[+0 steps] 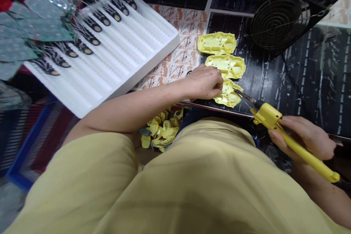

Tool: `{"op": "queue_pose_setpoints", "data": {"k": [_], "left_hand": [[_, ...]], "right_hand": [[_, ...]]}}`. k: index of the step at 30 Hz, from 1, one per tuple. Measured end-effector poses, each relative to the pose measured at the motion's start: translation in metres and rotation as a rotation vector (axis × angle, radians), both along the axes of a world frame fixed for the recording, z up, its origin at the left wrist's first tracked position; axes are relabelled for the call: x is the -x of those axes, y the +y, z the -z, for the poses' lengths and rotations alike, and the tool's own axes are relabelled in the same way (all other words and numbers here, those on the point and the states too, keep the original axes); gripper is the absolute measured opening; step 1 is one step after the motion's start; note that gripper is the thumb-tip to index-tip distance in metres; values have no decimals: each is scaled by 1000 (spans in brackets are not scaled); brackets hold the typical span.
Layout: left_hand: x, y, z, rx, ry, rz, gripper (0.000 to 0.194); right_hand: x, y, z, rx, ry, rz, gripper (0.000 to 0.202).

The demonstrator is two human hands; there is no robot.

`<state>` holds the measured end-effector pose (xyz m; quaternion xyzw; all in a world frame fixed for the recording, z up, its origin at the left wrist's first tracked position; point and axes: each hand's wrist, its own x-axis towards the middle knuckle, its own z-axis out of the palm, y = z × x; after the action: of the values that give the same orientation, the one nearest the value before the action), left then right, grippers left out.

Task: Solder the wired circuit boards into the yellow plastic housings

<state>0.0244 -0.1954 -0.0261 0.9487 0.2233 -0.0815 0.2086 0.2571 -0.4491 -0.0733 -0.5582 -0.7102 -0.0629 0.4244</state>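
My right hand [307, 137] is wrapped round the yellow handle of a soldering gun [290, 135]. Its thin metal tip reaches over the right part of the nearest yellow plastic casing half [231, 97]. At that casing's left end, my left hand [207, 82] rests with curled fingers; what they pinch, if anything, is hidden under the hand. Just behind lies a second casing half [226, 65], partly covered by the same hand. A third casing half [216, 43] lies farther back, open side up. All three have moulded posts and a round speaker grille area.
A white foam tray [128, 55] at the left carries several small round speakers with wires [94, 40]. A black fan [282, 22] stands at the back right, its cable on the black tabletop [323, 80]. Several yellow parts [161, 131] lie below the table edge. A blue crate [24, 168] is lower left.
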Motion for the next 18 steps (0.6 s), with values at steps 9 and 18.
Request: {"op": "queue_pose_setpoints", "data": {"k": [9,18], "left_hand": [[11,-1,6,7,-129,-35,17],[8,-2,13,59,-138,-111,17]], "right_hand": [[7,13,10,-60,125,-119,11],[5,13,11,7,100,-69,21]]}}
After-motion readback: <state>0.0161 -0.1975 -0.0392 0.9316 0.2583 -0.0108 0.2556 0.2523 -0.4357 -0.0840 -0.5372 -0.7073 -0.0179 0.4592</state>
